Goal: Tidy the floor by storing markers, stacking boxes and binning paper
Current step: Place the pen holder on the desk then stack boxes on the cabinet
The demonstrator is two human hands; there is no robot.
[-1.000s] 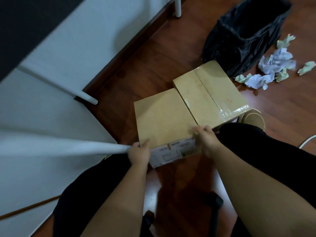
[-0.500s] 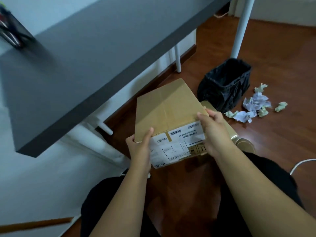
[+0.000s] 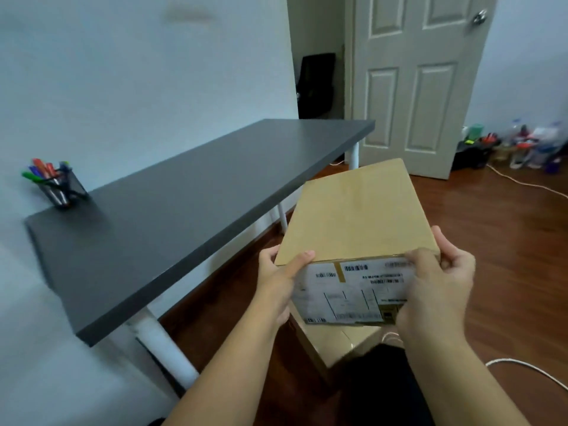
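Cardboard box gripped by both hands, raised

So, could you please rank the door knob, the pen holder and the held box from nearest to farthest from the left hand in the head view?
1. Held box: gripped by the left hand.
2. Pen holder: far left, on the desk.
3. Door knob: top right, across the room.

Both bare forearms reach forward from the bottom of the view, roughly parallel; the left hand grips the near left corner of the cardboard box, thumb lying along its top edge, fingers hidden behind the side; the right hand clasps the near right corner, thumb over the labelled face, fingers curled round the side.
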